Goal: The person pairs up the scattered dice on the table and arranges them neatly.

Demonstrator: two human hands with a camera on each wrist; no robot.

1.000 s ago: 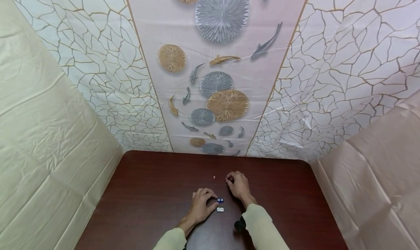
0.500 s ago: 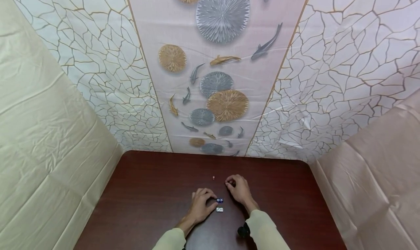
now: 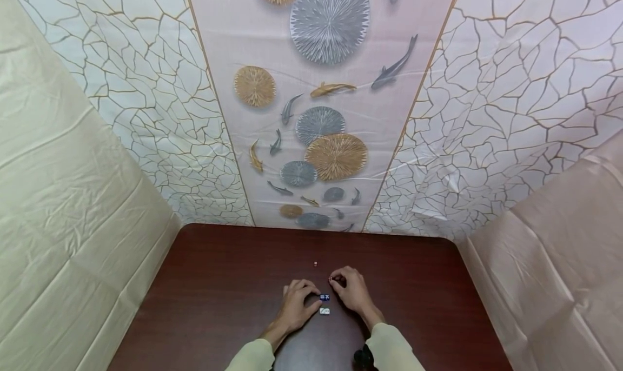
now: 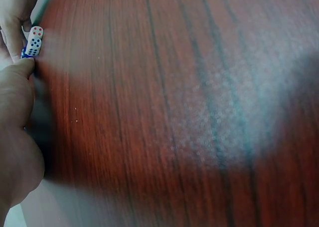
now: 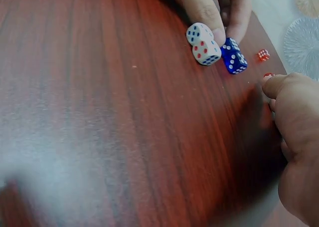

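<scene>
My right hand (image 3: 352, 291) pinches a small red die (image 3: 331, 278) between thumb and fingertips; in the right wrist view only a sliver of that red die (image 5: 268, 75) shows. My left hand (image 3: 295, 303) rests on the table with thumb and index finger at the left end of two blue dice (image 3: 324, 297) lying side by side, and seems to pinch the nearer one. Two white dice (image 3: 324, 311) sit together just below the blue pair, beside the left thumb. Another small red die (image 5: 263, 55) lies alone farther back.
Everything lies on a dark reddish-brown wooden table (image 3: 219, 284). A patterned cloth (image 3: 311, 144) hangs behind its far edge, and plain cream cloths (image 3: 83, 214) hang at both sides. A dark object (image 3: 363, 356) is at the right sleeve.
My right hand has drawn the red die back toward me and slightly left, closer to the blue dice. The left hand and the other dice stay in place.
</scene>
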